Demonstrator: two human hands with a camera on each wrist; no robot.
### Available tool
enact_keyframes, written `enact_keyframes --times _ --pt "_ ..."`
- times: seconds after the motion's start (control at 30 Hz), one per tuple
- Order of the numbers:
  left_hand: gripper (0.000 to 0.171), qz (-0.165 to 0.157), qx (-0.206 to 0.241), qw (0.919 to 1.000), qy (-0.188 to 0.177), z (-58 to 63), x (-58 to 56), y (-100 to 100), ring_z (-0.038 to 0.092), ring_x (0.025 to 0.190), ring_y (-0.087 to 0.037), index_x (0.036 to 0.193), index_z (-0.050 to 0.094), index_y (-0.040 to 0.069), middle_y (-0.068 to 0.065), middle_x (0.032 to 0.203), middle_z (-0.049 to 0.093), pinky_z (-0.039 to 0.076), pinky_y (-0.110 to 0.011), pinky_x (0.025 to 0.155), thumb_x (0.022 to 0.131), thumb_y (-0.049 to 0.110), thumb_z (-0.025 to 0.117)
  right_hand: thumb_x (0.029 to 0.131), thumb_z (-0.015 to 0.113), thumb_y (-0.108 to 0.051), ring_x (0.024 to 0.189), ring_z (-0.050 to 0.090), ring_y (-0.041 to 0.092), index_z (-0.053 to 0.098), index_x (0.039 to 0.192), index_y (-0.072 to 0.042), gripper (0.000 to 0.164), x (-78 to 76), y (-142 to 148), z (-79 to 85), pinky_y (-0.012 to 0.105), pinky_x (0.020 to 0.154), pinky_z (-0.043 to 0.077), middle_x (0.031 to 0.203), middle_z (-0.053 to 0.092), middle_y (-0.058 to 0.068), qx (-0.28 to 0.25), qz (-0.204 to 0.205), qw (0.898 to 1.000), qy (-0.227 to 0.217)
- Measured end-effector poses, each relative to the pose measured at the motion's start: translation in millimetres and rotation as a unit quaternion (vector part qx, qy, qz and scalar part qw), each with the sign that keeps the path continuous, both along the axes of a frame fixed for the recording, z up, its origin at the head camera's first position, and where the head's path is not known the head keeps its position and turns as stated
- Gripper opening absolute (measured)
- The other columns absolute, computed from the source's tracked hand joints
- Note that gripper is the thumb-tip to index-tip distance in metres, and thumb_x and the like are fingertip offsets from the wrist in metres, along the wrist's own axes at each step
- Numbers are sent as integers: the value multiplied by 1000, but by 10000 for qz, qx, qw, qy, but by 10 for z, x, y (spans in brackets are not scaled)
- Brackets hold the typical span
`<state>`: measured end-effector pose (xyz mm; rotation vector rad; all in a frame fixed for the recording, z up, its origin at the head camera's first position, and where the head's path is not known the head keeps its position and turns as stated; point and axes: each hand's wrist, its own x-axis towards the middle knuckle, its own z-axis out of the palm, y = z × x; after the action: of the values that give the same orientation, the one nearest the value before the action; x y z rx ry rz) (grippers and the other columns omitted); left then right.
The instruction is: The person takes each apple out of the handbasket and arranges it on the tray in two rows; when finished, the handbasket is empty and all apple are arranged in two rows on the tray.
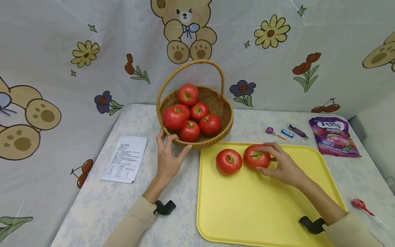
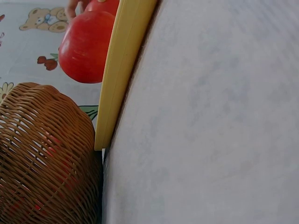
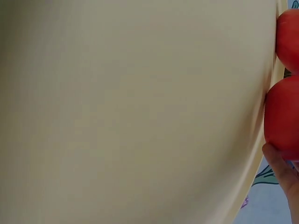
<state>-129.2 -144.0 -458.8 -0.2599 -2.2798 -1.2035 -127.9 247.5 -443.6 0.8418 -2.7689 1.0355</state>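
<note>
Beige sleeves nearest the camera, at the lower middle and lower right of the frame, with hands reaching well apart. Left hand near the centre, spread with fingers bent against the near side of a basket; impossible to tell whether gripping or merely resting. Right hand, right of centre, clamped on an apple between thumb and fingers, at the far part of a yellow tray; no telling whether lifted or resting.

Just beside, to the left, a second apple loose on the tray. Six more apples in the basket at upper centre, heaped mostly leftward under a tall handle.

Probably easy to lose from the fingers, being round and glossy. With a leftward swing, likely to knock the second apple and set it rolling over a rim seemingly too low to stop it. Carried too high, liable to hit the handle; dropped hard, liable to dislodge the topmost apple. Pushed unevenly, perhaps apt to tip the basket. At lower right, near the cuff, a lollipop, easily swept aside.
</note>
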Motion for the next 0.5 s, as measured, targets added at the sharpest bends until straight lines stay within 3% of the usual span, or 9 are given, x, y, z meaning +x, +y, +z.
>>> enact_keyframes --times 0.07,0.2,0.5 --pt "46 12 9 10000 -3 5 -1 -5 30 141 -29 111 53 8 -12 157 19 49 -54 91 85 37 77 76 85 -7 108 52 7 55 132 -15 64 28 11 -16 16 80 53 129 50 7 -282 51 9991 -308" --pt "46 14 11 10000 19 6 -4 -15 30 142 -29 111 53 8 -13 157 19 49 -54 92 84 36 79 78 83 -5 106 50 1 51 134 -13 65 59 17 -30 18 78 55 129 50 9 -563 157 9965 -605" --pt "47 -21 -3 10000 -17 3 -6 -8 30 142 -29 111 54 6 -14 157 19 50 -55 90 85 38 77 80 82 -10 109 53 15 48 137 -13 66 71 27 3 18 83 53 132 51 10 -268 120 9980 -564"
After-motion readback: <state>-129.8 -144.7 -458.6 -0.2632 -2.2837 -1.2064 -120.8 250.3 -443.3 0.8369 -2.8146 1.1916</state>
